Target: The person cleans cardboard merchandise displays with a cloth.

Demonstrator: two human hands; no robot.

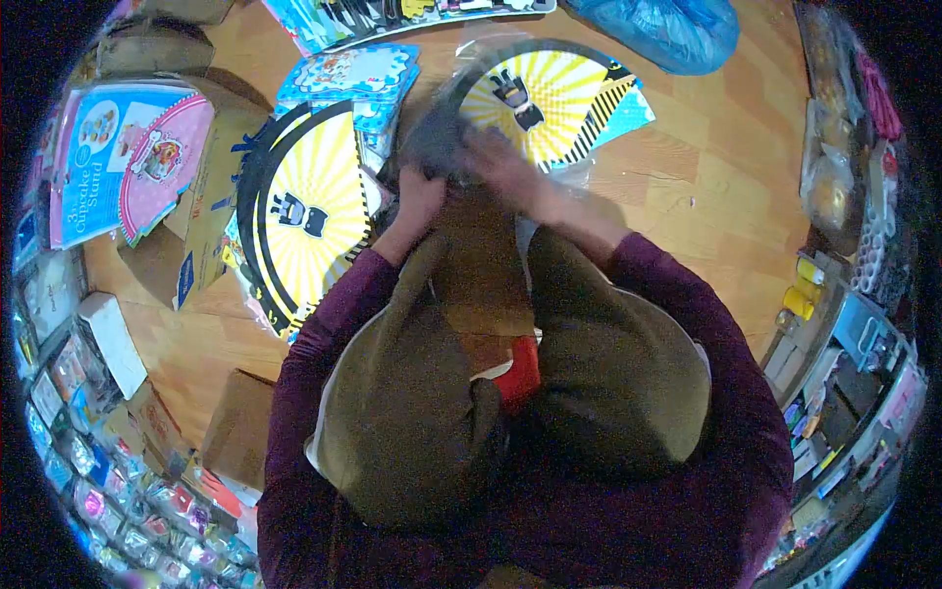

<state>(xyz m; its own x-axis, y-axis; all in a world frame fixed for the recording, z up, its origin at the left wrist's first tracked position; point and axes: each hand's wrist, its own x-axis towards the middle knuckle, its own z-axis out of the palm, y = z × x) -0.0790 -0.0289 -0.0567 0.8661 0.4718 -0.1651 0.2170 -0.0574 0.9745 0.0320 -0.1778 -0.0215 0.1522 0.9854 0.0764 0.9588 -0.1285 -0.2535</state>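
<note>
Between my knees and the card pieces, my left hand [422, 195] is closed at the lower edge of a dark, blurred thing [436, 137]; I cannot tell what it is. My right hand [502, 169] reaches in from the other side, its fingers smeared by motion beside that dark thing. Just beyond it lies a yellow-and-white sunburst fan-shaped card [549, 93] with a dark border and a small masked figure. To the left, a stack of matching fan-shaped cards [319, 196] lies near my left forearm. Blue printed packs [348, 79] sit behind the left hand.
A blue cupcake stand pack [88, 187] leans on an open cardboard box [221, 187] at left. A blue plastic bag [667, 34] lies at the back right. Packaged goods [128, 520] line the lower left, and shelves [834, 373] the right. Something red [521, 373] shows between my legs.
</note>
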